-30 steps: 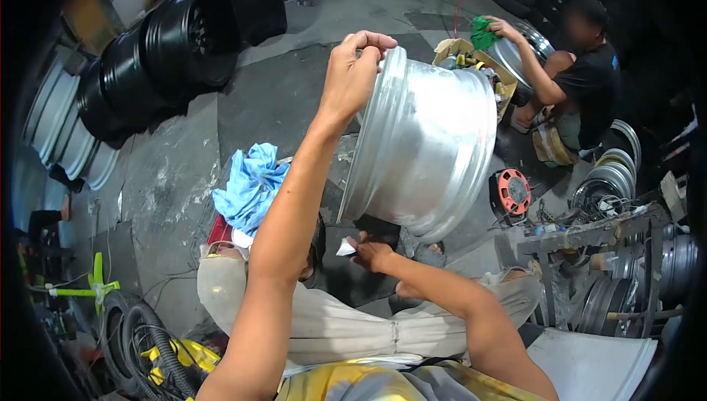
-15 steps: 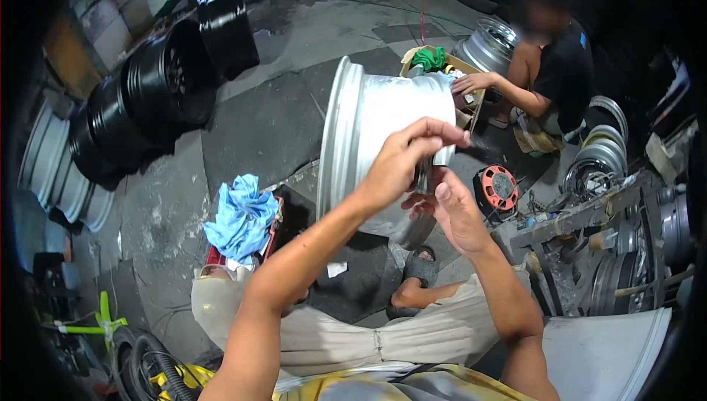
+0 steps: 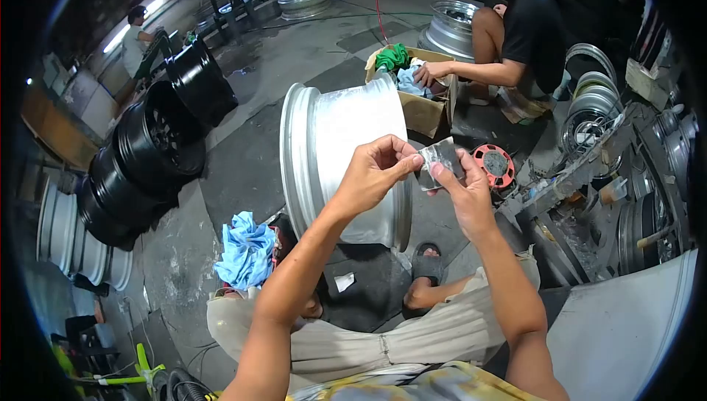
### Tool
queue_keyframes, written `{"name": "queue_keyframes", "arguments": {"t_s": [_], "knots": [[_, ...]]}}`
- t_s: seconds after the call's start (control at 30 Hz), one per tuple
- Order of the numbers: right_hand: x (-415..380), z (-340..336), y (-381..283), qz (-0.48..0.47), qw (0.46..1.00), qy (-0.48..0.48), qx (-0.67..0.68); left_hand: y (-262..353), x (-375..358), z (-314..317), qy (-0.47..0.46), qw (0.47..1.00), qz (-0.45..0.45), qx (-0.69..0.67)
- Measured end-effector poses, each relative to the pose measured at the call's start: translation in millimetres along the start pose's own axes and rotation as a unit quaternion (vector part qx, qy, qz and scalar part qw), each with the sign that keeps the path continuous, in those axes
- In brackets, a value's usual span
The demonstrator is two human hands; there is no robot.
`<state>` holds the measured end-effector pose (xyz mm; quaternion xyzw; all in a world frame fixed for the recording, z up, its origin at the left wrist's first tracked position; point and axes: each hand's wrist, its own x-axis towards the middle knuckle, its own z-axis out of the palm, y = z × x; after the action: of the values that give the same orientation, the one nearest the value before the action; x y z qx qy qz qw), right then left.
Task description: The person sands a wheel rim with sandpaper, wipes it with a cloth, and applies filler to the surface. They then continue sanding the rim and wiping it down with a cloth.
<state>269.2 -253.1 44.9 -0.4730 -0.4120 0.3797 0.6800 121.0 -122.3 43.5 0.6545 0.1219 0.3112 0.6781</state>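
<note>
A small dark flat square piece [image 3: 446, 156] with whitish smears is held up between my two hands; I cannot make out whether it is sandpaper or a thin plate. My left hand [image 3: 377, 173] pinches its left edge between thumb and forefinger. On the other side, my right hand [image 3: 467, 189] grips it, thumb across its face and fingers behind. Just beyond my hands stands a bare silver wheel rim [image 3: 353, 117], its barrel partly hidden by my left hand.
A co-worker [image 3: 526, 33] crouches at the right, one hand in a cardboard box [image 3: 423, 115] of rags. Black rims [image 3: 158, 132] line the left. A blue cloth [image 3: 247, 248] lies near my left knee, a red reel [image 3: 493, 166] right of the wheel. Metal parts crowd the right side.
My left hand has come down from a raised, bent-finger pose and now pinches the dark piece, which has turned its smeared face toward me. The camera view has shifted.
</note>
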Motion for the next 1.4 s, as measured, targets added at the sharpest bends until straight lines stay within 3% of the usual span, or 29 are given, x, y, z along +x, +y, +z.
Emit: {"name": "queue_keyframes", "arguments": {"t_s": [0.1, 0.17, 0.2, 0.23, 0.3, 0.37, 0.43, 0.5, 0.57, 0.63, 0.67, 0.83, 0.9, 0.97, 1.07, 1.1, 1.13, 1.23, 1.33, 1.4], "knots": [[0.2, 5.9, -3.2, -0.027, 0.999, 0.032, 0.003, -2.5, 0.1, 3.6, 0.032, 0.999, 0.007, -0.026], [1.9, 4.4, 0.3, -0.012, 0.999, 0.051, 0.013, 3.3, -0.6, -6.5, 0.035, 0.994, 0.023, 0.098], [2.9, 1.0, 5.4, -0.01, 0.999, 0.05, 0.011, 11.9, 0.3, -18.1, 0.081, 0.967, 0.087, 0.225], [4.8, -4.3, 12.6, -0.026, 0.997, 0.052, -0.051, 18.9, 0.6, -33.5, 0.141, 0.939, 0.097, 0.297], [6.1, -9.9, 20.5, -0.042, 0.991, 0.051, -0.113, 26.4, 4.5, -72.0, 0.284, 0.831, 0.167, 0.447], [8.3, -11.0, 24.8, -0.117, 0.909, 0.087, -0.391, 20.6, 1.4, -109.2, 0.384, 0.706, 0.161, 0.573], [13.8, -22.2, 48.0, -0.13, 0.89, 0.089, -0.428, -0.7, -5.7, -135.8, 0.41, 0.678, 0.088, 0.603], [14.0, -24.7, 60.2, -0.142, 0.866, 0.097, -0.469, -12.0, -8.2, -130.9, 0.414, 0.699, 0.048, 0.581], [10.5, -14.5, 64.3, 0.067, 0.969, 0.044, -0.232, -8.6, -9.0, -124.9, 0.416, 0.72, 0.006, 0.555], [6.5, 1.0, 62.4, 0.062, 0.971, 0.033, -0.226, 0.7, -11.1, -129.6, 0.378, 0.757, -0.092, 0.524], [5.3, 8.1, 58.7, 0.046, 0.976, 0.043, -0.21, -7.5, -10.9, -137.5, 0.384, 0.759, -0.051, 0.523], [-9.5, 27.8, 66.1, 0.043, 0.986, 0.041, -0.153, -3.2, -5.7, -169.4, 0.34, 0.769, -0.037, 0.54], [-24.5, 41.6, 69.8, 0.067, 0.99, -0.027, -0.118, -5.3, 0.7, -194.5, 0.306, 0.781, -0.012, 0.545], [-37.6, 61.0, 63.2, 0.034, 0.993, -0.077, -0.086, -2.1, 8.5, -206.8, 0.278, 0.773, -0.002, 0.571], [-42.7, 68.5, 50.5, -0.064, 0.956, -0.147, -0.246, -7.2, 26.1, -226.6, 0.215, 0.781, 0.041, 0.585], [-47.5, 67.6, 49.8, -0.085, 0.939, -0.158, -0.294, -2.6, 29.8, -226.8, 0.2, 0.776, -0.001, 0.598], [-56.0, 66.5, 52.5, -0.074, 0.944, -0.155, -0.283, -11.0, 32.7, -235.4, 0.202, 0.774, 0.053, 0.598], [-68.5, 56.5, 60.4, -0.054, 0.941, -0.164, -0.29, -8.3, 41.8, -239.3, 0.175, 0.782, 0.021, 0.598], [-73.6, 51.5, 57.0, -0.054, 0.913, -0.232, -0.332, -6.8, 47.2, -240.0, 0.172, 0.771, -0.002, 0.613], [-76.4, 49.3, 67.6, -0.079, 0.918, -0.2, -0.334, -4.3, 49.5, -238.3, 0.169, 0.771, -0.014, 0.613]]}}
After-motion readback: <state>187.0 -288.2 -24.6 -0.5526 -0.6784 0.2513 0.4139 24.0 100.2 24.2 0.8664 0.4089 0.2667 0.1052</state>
